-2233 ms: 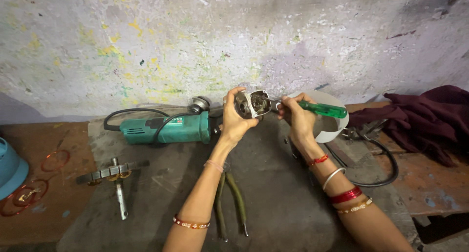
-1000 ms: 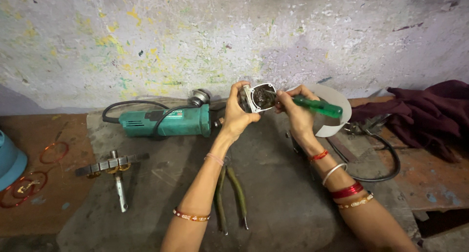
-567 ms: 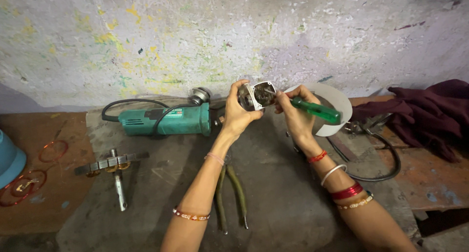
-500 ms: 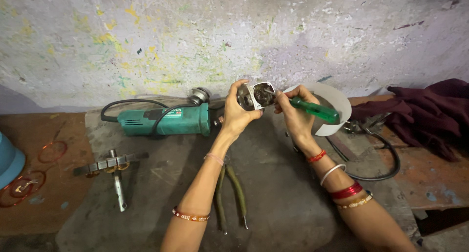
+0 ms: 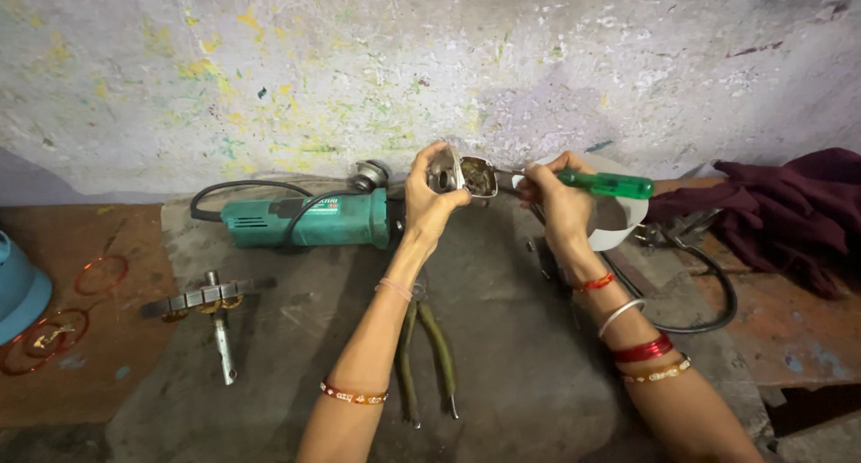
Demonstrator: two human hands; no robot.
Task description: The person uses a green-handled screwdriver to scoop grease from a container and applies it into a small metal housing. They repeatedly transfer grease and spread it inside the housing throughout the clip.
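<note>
At far left a blue container sits by copper wire rings; a metal puller tool lies loose on the grey surface. The teal angle grinder rests along the wall, out of the working space. The left hand lifts a small metal gear housing, fingers wrapped around it, its open side turned towards the tool. Pliers lie below. The right hand grips a green-handled screwdriver, tip inside the housing. Behind are a white bowl and maroon cloth.
</note>
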